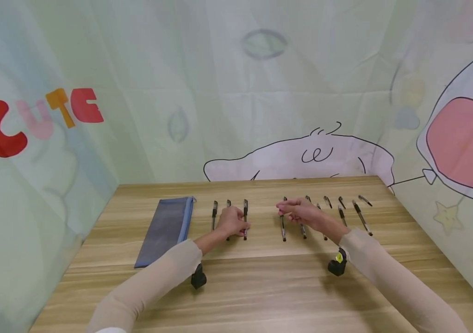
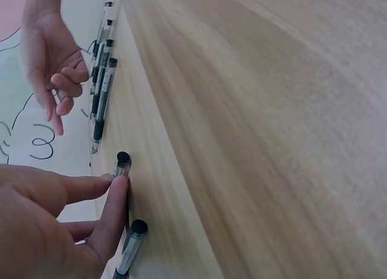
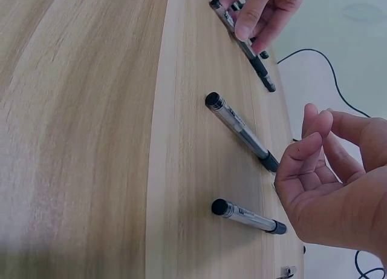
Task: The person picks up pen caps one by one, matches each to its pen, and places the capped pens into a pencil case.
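Observation:
My left hand [image 1: 231, 221] pinches a clear-barrelled black pen [image 2: 123, 164] between thumb and finger, low on its barrel, at the tabletop. Two more black pens lie to its left, one at the far left [image 1: 214, 213] and one [image 1: 228, 203] partly covered by the hand. My right hand [image 1: 301, 212] hovers over the right-hand row with fingers loosely bent and nothing between them, as the right wrist view shows. Beneath it lie a black pen [image 1: 283, 230] and a second pen [image 1: 303, 232], both partly hidden by the hand.
Left of the pens lies a flat grey-blue zip pouch [image 1: 165, 226]. Farther right are more pens, one slanted [image 1: 362, 217], with short dark pieces like pen caps [image 1: 327, 201] behind them. A printed curtain [image 1: 236, 115] hangs beyond the wooden table [image 1: 261, 291].

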The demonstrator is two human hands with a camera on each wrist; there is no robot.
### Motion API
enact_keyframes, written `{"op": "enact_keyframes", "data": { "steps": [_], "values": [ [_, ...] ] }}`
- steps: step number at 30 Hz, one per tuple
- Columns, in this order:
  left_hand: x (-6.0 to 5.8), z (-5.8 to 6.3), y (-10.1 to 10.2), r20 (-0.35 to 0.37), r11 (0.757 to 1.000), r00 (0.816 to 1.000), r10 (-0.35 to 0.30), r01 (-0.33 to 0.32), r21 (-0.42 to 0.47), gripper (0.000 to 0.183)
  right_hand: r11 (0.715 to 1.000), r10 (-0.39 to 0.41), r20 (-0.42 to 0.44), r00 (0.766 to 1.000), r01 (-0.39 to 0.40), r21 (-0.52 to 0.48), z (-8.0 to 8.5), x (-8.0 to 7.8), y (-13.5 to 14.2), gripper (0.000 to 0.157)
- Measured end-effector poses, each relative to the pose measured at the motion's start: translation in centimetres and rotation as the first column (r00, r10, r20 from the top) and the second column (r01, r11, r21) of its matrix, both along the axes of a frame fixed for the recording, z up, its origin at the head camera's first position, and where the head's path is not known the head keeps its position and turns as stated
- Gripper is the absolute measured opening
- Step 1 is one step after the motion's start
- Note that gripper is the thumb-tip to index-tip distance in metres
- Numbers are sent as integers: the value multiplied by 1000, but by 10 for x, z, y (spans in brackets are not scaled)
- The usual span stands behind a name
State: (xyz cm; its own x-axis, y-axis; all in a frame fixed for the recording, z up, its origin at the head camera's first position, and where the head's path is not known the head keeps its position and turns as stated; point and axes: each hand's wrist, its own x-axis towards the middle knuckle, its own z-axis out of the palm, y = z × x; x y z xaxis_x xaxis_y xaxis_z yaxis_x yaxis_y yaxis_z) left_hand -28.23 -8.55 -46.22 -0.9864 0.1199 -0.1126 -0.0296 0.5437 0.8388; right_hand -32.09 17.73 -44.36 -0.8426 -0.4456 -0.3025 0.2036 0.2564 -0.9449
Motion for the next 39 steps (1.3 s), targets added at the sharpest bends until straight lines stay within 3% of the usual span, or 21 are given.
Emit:
{"op": "enact_keyframes", "data": {
  "steps": [5, 11, 15, 19, 24, 30, 39],
  "values": [
    [0, 4, -2, 40, 1000, 999, 25, -25, -7, 49, 1000, -30, 12, 999, 30, 8, -1, 1, 2, 47],
    [1, 10, -4, 4, 999, 999, 32, -32, -26, 38, 998, -60, 0, 998, 60, 28, -4, 4, 11, 46],
    [0, 10, -4, 2, 996, 1000, -19, 19, 84, 32, 997, -62, -27, 998, 63, 47, -5, 6, 21, 46],
    [-2, 7, 0, 57, 969, 996, -66, 51, 240, 35, 996, -54, -40, 998, 56, 64, -4, 9, 28, 47],
    [-3, 6, 14, 121, 952, 984, -127, 87, 293, 43, 996, -64, -39, 997, 67, 65, -1, 9, 34, 49],
    [-3, 2, 46, 163, 938, 963, -215, 157, 310, 49, 993, -96, -44, 994, 98, 58, 0, 9, 47, 49],
    [0, -9, 68, 125, 952, 975, -184, 145, 268, 48, 993, -112, -18, 994, 113, 41, -4, 10, 53, 49]
  ]
}}
